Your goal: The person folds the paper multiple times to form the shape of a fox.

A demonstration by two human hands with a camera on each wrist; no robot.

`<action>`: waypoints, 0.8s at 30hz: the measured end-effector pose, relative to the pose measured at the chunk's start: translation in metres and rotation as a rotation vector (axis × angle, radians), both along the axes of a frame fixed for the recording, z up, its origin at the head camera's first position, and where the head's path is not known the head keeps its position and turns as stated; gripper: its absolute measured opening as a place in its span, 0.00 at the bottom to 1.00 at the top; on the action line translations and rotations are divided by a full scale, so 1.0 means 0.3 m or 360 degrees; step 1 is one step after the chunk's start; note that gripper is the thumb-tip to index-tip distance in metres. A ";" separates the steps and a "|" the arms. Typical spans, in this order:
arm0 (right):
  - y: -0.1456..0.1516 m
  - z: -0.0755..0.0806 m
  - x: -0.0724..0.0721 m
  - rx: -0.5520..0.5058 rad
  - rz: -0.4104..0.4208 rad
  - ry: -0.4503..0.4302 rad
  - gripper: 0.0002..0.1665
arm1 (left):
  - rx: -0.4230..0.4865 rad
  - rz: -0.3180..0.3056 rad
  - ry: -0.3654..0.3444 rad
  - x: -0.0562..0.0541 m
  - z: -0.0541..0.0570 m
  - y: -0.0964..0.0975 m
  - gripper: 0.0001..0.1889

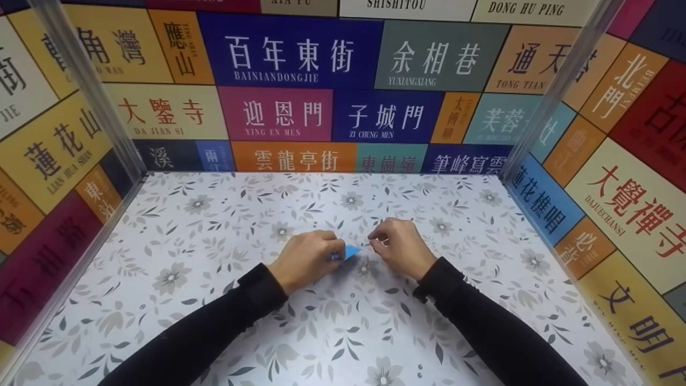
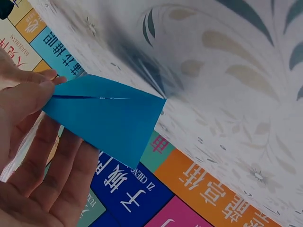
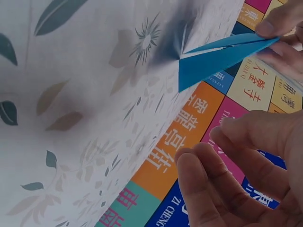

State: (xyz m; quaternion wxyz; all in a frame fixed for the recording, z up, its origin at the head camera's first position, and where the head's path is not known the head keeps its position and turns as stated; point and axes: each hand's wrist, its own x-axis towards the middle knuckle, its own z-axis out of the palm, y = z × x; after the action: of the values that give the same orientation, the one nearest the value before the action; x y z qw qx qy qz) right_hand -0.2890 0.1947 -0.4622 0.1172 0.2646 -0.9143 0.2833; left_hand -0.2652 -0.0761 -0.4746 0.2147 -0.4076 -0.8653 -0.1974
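Note:
A small piece of folded blue paper [image 2: 109,113] is pinched at one end between the thumb and fingers of my left hand [image 1: 313,256]. Its free end points toward the right hand, and one corner meets the flowered tabletop in the left wrist view. A slit between folded layers runs along the blue paper [image 3: 218,54] in the right wrist view. My right hand [image 1: 399,246] is just to the right, apart from the paper. Its fingers bend loosely with nothing between them, as the right hand [image 3: 246,170] shows close up.
The table [image 1: 177,332] has a white covering printed with grey flowers and leaves. Upright panels with colourful Chinese place-name signs [image 1: 289,53] stand at the back and on both sides. Clear strips [image 1: 557,86] mark the back corners.

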 end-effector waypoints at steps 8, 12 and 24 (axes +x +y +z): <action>-0.018 -0.039 0.008 0.0022 0.0045 0.0006 0.07 | -0.0185 -0.0062 -0.0095 0.011 -0.034 0.008 0.07; -0.034 -0.058 0.014 0.0026 0.0053 -0.0061 0.07 | -0.0313 -0.0115 -0.0194 0.013 -0.046 0.002 0.06; -0.066 -0.087 0.024 0.0056 0.0026 -0.0166 0.05 | -0.0449 -0.0227 -0.0524 0.011 -0.055 -0.017 0.07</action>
State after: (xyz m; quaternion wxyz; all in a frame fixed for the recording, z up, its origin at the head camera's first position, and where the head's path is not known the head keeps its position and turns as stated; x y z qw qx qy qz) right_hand -0.2817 0.1749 -0.4884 0.0623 0.2590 -0.9219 0.2814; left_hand -0.2619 -0.0812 -0.4911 -0.0029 -0.4562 -0.8766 -0.1531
